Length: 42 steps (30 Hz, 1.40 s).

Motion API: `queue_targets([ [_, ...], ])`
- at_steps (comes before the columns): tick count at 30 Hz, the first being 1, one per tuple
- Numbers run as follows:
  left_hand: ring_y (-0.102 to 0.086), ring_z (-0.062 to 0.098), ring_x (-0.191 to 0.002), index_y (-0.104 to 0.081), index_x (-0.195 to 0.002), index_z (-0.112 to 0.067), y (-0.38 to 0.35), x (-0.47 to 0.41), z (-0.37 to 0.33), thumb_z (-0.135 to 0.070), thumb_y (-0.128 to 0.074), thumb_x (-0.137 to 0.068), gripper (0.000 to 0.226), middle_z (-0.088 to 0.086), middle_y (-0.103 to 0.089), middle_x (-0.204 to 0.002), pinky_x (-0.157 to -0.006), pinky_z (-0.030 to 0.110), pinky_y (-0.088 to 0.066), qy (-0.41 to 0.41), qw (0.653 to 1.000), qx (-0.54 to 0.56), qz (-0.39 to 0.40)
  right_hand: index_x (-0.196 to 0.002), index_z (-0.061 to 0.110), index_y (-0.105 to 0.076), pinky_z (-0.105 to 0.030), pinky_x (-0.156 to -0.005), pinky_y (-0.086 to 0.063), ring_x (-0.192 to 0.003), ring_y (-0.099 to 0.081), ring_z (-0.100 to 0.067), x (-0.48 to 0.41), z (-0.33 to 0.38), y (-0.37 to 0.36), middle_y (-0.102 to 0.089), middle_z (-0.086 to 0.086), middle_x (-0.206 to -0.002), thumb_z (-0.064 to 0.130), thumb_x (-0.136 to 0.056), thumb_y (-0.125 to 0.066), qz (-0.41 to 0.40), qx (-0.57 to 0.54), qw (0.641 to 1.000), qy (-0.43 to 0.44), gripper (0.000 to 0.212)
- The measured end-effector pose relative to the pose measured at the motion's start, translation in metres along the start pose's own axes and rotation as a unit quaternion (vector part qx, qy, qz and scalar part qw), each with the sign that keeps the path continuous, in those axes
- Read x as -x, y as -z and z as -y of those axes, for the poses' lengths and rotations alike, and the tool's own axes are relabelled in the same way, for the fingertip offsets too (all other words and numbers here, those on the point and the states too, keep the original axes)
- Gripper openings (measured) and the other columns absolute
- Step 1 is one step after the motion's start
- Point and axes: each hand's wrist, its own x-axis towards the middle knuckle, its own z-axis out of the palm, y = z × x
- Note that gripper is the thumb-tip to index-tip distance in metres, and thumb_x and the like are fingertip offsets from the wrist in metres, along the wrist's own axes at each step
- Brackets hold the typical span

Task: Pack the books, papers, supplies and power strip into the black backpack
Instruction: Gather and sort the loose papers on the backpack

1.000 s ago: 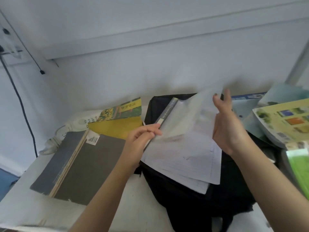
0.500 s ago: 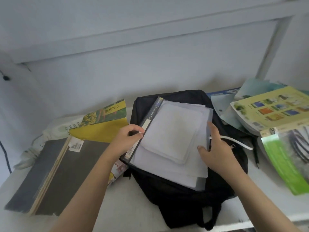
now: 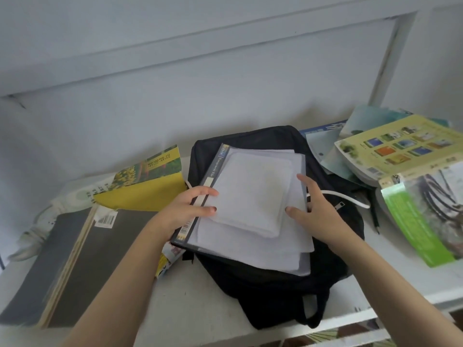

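Left hand (image 3: pixel 190 209) curled in a grip — right hand (image 3: pixel 316 210) splayed.

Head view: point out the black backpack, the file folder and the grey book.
black backpack (image 3: pixel 275 291), head view, lower part of its bare front fabric.
file folder (image 3: pixel 215 167), head view, dark labelled spine strip.
grey book (image 3: pixel 95 251), head view, middle of its cover.
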Motion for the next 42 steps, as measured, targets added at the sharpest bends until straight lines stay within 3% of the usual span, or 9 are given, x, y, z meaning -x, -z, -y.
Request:
queue_targets([
  [3, -0.06, 0.005, -0.093, -0.06, -0.105, -0.025, -0.004, 0.006, 0.008, -0.002, -0.066, -0.083, 0.033, -0.008, -0.059, -0.107, -0.067, 0.009, -0.046, -0.001, 0.997, 0.083, -0.009, -0.139, 0.045, -0.024, -0.047, -0.102, -0.042, -0.127, -0.043, -0.021, 0.001, -0.005, -0.004, -0.038, 0.004, -0.142, 0.022, -0.087, -0.063, 0.002, -0.076, 0.997, 0.019, 0.069],
  [6, -0.062, 0.008, -0.097, -0.061, -0.107, -0.029, -0.01, 0.013, 0.015, -0.011, -0.07, -0.072, 0.04, -0.006, -0.06, -0.114, -0.071, 0.015, -0.049, -0.024, 0.986, 0.162, -0.022, -0.137, 0.042, -0.03, -0.027, -0.095, -0.044, -0.117, -0.042, 0.001, 0.006, -0.004, -0.005, -0.038, 0.011, -0.135, 0.022, -0.089, -0.062, -0.032, -0.147, 0.988, 0.037, 0.061],
  [9, -0.062, 0.003, -0.098, -0.06, -0.113, -0.029, -0.015, 0.019, 0.016, -0.002, -0.065, -0.08, 0.043, -0.009, -0.058, -0.121, -0.071, 0.014, -0.05, -0.052, 0.976, 0.208, -0.034, -0.127, 0.048, -0.038, -0.039, -0.094, -0.05, -0.119, -0.05, -0.015, 0.006, -0.005, -0.005, -0.043, 0.005, -0.136, 0.029, -0.088, -0.063, -0.058, -0.207, 0.976, 0.025, 0.05],
  [14, -0.063, 0.017, -0.105, -0.061, -0.121, -0.032, -0.002, 0.03, 0.015, -0.018, -0.074, -0.056, 0.068, -0.007, -0.063, -0.12, -0.076, 0.024, -0.052, -0.032, 0.974, 0.211, 0.081, -0.134, 0.043, -0.037, -0.02, -0.078, -0.054, -0.11, -0.056, -0.006, 0.013, -0.008, 0.0, -0.049, 0.019, -0.123, 0.02, -0.087, -0.065, -0.029, -0.22, 0.974, 0.052, 0.059],
  [17, -0.062, 0.022, -0.108, -0.062, -0.12, -0.031, 0.001, 0.033, 0.018, -0.02, -0.076, -0.053, 0.069, -0.002, -0.062, -0.124, -0.081, 0.03, -0.052, 0.004, 0.974, 0.2, 0.109, -0.135, 0.05, -0.035, -0.032, -0.093, -0.051, -0.117, -0.052, -0.01, 0.017, -0.01, 0.001, -0.047, 0.016, -0.133, 0.014, -0.085, -0.067, 0.009, -0.184, 0.982, 0.051, 0.069],
  [20, -0.061, 0.008, -0.108, -0.063, -0.117, -0.035, -0.006, 0.032, 0.017, -0.013, -0.078, -0.066, 0.058, -0.012, -0.06, -0.124, -0.086, 0.025, -0.05, 0.012, 0.988, 0.136, 0.078, -0.137, 0.053, -0.033, -0.043, -0.103, -0.043, -0.124, -0.045, -0.014, 0.019, -0.011, -0.001, -0.039, 0.013, -0.141, 0.01, -0.087, -0.064, 0.027, -0.158, 0.986, 0.04, 0.073],
  [25, -0.043, -0.007, -0.122, -0.059, -0.119, -0.041, -0.015, 0.032, 0.019, 0.001, -0.069, -0.077, 0.06, -0.026, -0.051, -0.128, -0.102, 0.021, -0.034, -0.026, 0.998, 0.044, 0.028, -0.133, 0.051, -0.039, -0.041, -0.11, -0.034, -0.133, -0.032, -0.014, 0.023, -0.006, 0.001, -0.031, 0.016, -0.144, 0.001, -0.084, -0.061, 0.02, -0.141, 0.989, 0.036, 0.073],
  [30, -0.038, -0.022, -0.117, -0.057, -0.12, -0.04, -0.023, 0.037, 0.021, 0.008, -0.063, -0.079, 0.063, -0.035, -0.052, -0.124, -0.09, 0.006, -0.035, -0.077, 0.995, 0.059, 0.021, -0.122, 0.042, -0.056, -0.036, -0.089, -0.053, -0.11, -0.058, -0.019, 0.027, -0.005, 0.008, -0.053, 0.003, -0.13, -0.007, -0.08, -0.059, 0.012, -0.262, 0.965, 0.021, 0.065],
  [42, -0.04, -0.023, -0.114, -0.058, -0.116, -0.035, -0.035, 0.045, -0.004, 0.016, -0.06, -0.076, 0.065, -0.036, -0.056, -0.117, -0.077, -0.001, -0.04, -0.127, 0.988, 0.082, 0.009, -0.133, 0.038, -0.05, -0.026, -0.082, -0.055, -0.103, -0.065, -0.007, 0.044, -0.012, 0.021, -0.06, 0.013, -0.123, 0.004, -0.084, -0.065, -0.017, -0.312, 0.949, 0.043, 0.062],
])
